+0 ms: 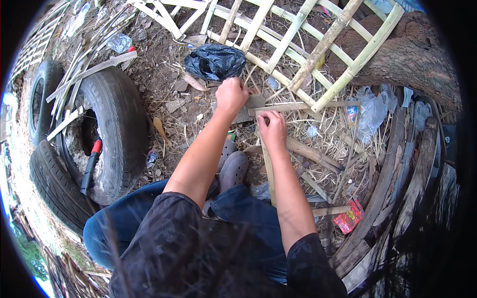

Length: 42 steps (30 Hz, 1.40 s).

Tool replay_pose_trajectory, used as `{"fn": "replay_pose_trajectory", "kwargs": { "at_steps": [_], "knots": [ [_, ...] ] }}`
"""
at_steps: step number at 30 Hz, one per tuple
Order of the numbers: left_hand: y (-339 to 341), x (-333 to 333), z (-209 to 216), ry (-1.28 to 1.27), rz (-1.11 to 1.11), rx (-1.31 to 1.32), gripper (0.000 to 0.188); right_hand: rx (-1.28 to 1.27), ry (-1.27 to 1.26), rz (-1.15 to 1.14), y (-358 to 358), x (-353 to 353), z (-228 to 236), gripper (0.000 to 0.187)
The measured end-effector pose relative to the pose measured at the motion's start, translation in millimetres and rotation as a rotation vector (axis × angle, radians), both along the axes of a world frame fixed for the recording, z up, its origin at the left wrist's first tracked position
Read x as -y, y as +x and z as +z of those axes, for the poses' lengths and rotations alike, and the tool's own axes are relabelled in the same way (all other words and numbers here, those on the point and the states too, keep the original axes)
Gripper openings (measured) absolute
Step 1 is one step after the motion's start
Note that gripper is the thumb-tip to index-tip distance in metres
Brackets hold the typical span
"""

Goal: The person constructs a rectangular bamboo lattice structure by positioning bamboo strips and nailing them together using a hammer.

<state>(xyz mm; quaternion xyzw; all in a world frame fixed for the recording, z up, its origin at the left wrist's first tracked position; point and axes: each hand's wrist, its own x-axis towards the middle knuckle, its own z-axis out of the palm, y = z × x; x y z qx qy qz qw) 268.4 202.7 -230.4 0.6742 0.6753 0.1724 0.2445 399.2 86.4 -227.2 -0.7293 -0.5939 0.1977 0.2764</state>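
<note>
My left hand (232, 98) is closed in a fist just below a crumpled black plastic bag (214, 61); whatever it grips is hidden under the fingers. To its right and a little nearer, my right hand (272, 131) is closed at the upper end of a pale bamboo strip (269, 171), which runs down beside my forearm. Another thin bamboo strip (308, 106) lies crosswise just above the right hand. Between the hands, a flat grey piece (242, 117) rests on the ground, partly covered. A woven bamboo lattice (298, 49) spreads out beyond both hands.
Old tyres (117, 134) stand at the left, with a red-and-black-handled tool (92, 166) leaning there and bamboo strips (79, 79) on top. A thick log (412, 64), clear plastic bags (372, 111), wooden boards (392, 188) and a red packet (349, 216) lie at the right.
</note>
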Motion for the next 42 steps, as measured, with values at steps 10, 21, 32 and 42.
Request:
{"fn": "replay_pose_trajectory", "kwargs": {
  "at_steps": [10,21,32,42],
  "knots": [
    [-23.9,93.0,51.9,-0.356,0.110,0.189,0.029,-0.064,0.030,-0.047,-0.6,-5.3,5.5,0.010],
    [35.7,214.9,-9.9,-0.706,0.024,0.721,0.044,-0.326,-0.117,-0.093,14.5,-5.9,-12.5,0.012],
    [46.5,222.3,-2.8,-0.471,0.093,0.708,0.034,-0.247,-0.131,-0.074,21.5,-9.6,4.9,0.016],
    [35.2,221.4,-7.5,-0.581,0.092,0.902,0.038,0.144,-0.145,0.149,0.7,-23.4,30.0,0.013]
  ]
}}
